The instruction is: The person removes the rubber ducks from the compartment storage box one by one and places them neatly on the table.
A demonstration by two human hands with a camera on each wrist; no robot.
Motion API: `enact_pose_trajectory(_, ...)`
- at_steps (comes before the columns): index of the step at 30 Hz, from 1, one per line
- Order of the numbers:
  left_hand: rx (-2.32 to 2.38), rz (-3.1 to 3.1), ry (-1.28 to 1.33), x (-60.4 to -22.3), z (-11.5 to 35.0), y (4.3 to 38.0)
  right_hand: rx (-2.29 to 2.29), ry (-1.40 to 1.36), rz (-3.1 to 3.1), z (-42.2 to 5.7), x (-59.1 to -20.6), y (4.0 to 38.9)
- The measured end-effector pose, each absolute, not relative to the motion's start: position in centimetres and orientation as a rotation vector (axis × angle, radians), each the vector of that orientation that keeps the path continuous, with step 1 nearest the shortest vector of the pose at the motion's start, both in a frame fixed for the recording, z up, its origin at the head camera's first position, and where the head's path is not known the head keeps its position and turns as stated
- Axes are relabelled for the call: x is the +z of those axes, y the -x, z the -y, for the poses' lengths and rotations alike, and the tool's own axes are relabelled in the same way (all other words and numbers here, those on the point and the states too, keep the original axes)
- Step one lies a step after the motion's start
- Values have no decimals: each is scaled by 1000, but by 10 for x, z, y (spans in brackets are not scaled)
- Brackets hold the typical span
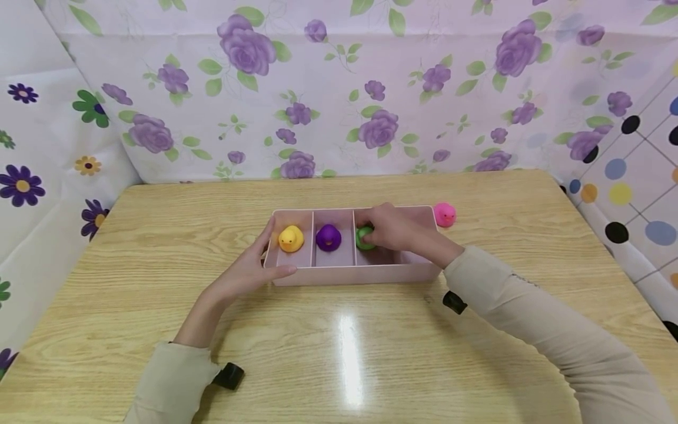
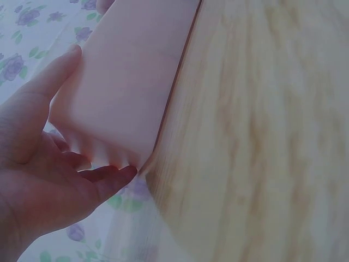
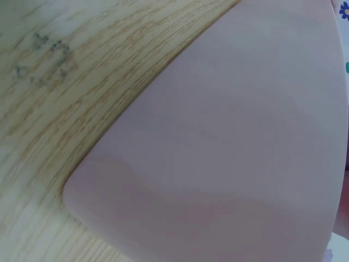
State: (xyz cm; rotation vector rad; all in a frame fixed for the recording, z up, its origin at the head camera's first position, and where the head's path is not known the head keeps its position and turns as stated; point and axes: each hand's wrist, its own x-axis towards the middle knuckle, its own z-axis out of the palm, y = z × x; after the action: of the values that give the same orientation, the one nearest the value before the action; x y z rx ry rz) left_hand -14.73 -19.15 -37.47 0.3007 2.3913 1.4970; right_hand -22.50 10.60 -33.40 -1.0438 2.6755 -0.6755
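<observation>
Clock bearings taken from the box's centre, 12 away from the wearer. Nearest, we noted a beige cloth left sleeve point(image 1: 169, 377) at 8 o'clock, a small black block point(image 1: 229, 376) at its cuff. A matching beige cloth right sleeve point(image 1: 529, 306) came in from 4 o'clock over the pale wood-grain tabletop point(image 1: 296, 347).

Between 8 and 9 we recorded the left hand point(image 1: 253, 268) spread wide round the end of a long pale-pink divided box point(image 1: 355, 275), thumb along the near wall, fingers against the end wall; we read it as a hold.

In the box we counted, from 9 o'clock inward, a round yellow toy duck point(image 1: 291, 239) in the first compartment and a round dark-purple toy duck point(image 1: 328, 237) in the second. In the third sat a small green toy duck point(image 1: 364, 238), partly covered; we saw the right hand point(image 1: 394, 228), narrow, pinching it.

Between 2 and 3, just outside the box, we logged a bright-pink toy duck point(image 1: 445, 215). Farthest, at 12, we had a purple-rose patterned cloth point(image 1: 328, 88).
</observation>
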Motion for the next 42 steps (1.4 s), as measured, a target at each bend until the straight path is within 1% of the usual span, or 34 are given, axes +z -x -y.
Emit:
enact_pose_trajectory(9, 1505, -2385, -314, -375, 191, 148, -734, 1074, -2664, -112, -334, 225)
enact_pose_trajectory(22, 1512, -2384, -311, -375, 191, 146, -862, 1005, -2662, -119, -330, 223)
enact_pose_trajectory(37, 1515, -2379, -301, -375, 191, 146, -972, 857, -2665, -126, -328, 221)
enact_pose_trajectory(42, 1508, -2383, -293, -373, 190, 145, -1018, 866, -2677, -129, -326, 223)
